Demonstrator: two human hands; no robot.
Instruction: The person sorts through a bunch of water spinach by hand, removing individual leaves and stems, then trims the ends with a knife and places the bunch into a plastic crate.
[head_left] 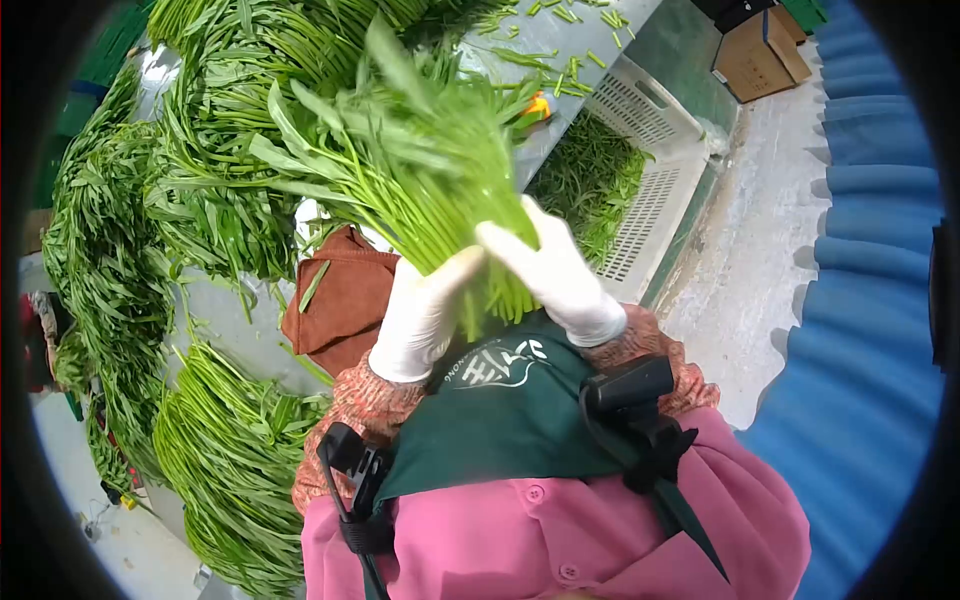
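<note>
A bunch of water spinach, its leafy tops blurred by motion, is held up in front of my apron with the cut stem ends pointing toward me. My left hand, in a white glove, closes round the left side of the stems near their lower end. On the other side my right hand, also gloved, grips the same stems, with its thumb toward the left thumb. A folded brown cloth lies on the metal table beside my left hand.
Large heaps of water spinach cover the table's far and left parts, with another pile at near left. Cut stem pieces and an orange-yellow object lie at the far right. A white crate holds leafy trimmings; a cardboard box stands beyond.
</note>
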